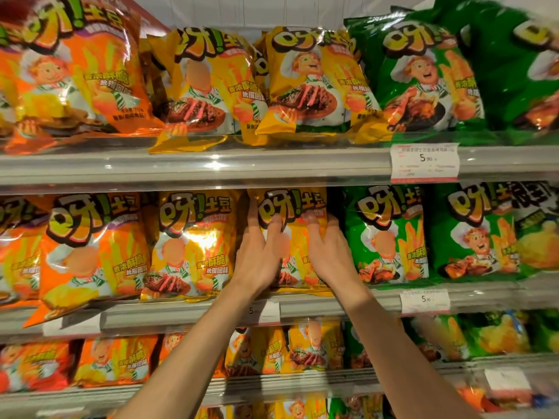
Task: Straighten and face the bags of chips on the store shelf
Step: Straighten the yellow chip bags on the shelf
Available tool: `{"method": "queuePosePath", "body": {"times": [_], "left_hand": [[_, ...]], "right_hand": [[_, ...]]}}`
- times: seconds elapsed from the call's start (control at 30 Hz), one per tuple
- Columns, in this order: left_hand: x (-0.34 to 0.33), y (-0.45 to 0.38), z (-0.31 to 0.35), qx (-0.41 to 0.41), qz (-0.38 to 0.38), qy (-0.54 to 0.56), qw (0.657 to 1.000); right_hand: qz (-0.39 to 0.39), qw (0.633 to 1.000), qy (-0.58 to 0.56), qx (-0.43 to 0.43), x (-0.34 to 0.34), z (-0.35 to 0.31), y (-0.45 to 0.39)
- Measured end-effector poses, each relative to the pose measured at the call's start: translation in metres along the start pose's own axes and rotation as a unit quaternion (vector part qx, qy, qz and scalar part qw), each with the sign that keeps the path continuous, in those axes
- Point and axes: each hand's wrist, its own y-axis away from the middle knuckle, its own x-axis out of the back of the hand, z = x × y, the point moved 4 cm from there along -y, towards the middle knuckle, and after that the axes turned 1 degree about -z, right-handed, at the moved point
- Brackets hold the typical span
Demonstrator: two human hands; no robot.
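Hands are working on one yellow bag [292, 237] on the middle shelf [332, 303], which is standing between another yellow bag [187, 243] on the left hand's side and a green bag [388, 234] on the right hand's side. The left hand [260, 255] is lying on the bag's left part, its fingers spread and nearly straight, the thumb reaching up along the bag's left edge. The right hand [328, 252] is pressing on the right part with fingers slightly bent, the outer ones slipping toward the gap beside the green bag. Neither hand is really clamping anything; both are resting flat against the front, holding the bag between the palms rather than pinching it.

Judging by the puffed, glossy film, the bag is looking light, soft and air-filled, with brittle contents, so hard squeezing is likely risking crushed chips. The foil is probably sliding easily under dry fingers. Taking it at the two side seams, just outside where the palms are lying now, seems the safest hold for turning it square, while the bottom edge is sitting behind the shelf's clear front lip below the wrists.
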Motion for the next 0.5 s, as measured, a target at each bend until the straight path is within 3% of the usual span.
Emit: {"method": "queuePosePath", "body": {"times": [0.13, 0.27, 0.37, 0.5], "left_hand": [[0.005, 0.011, 0.004, -0.045, 0.012, -0.014, 0.999], [0.001, 0.008, 0.006, -0.065, 0.018, -0.016, 0.998], [-0.003, 0.005, 0.009, -0.065, 0.015, -0.026, 0.997], [-0.005, 0.006, 0.014, -0.051, -0.003, -0.017, 0.999]], "right_hand": [[0.024, 0.993, 0.038, 0.107, 0.010, -0.011, 0.017], [0.006, 0.957, 0.150, 0.249, 0.005, -0.012, 0.023], [0.013, 0.940, 0.207, 0.272, 0.004, -0.010, 0.025], [-0.006, 0.954, 0.190, 0.234, 0.006, -0.008, 0.023]]}}
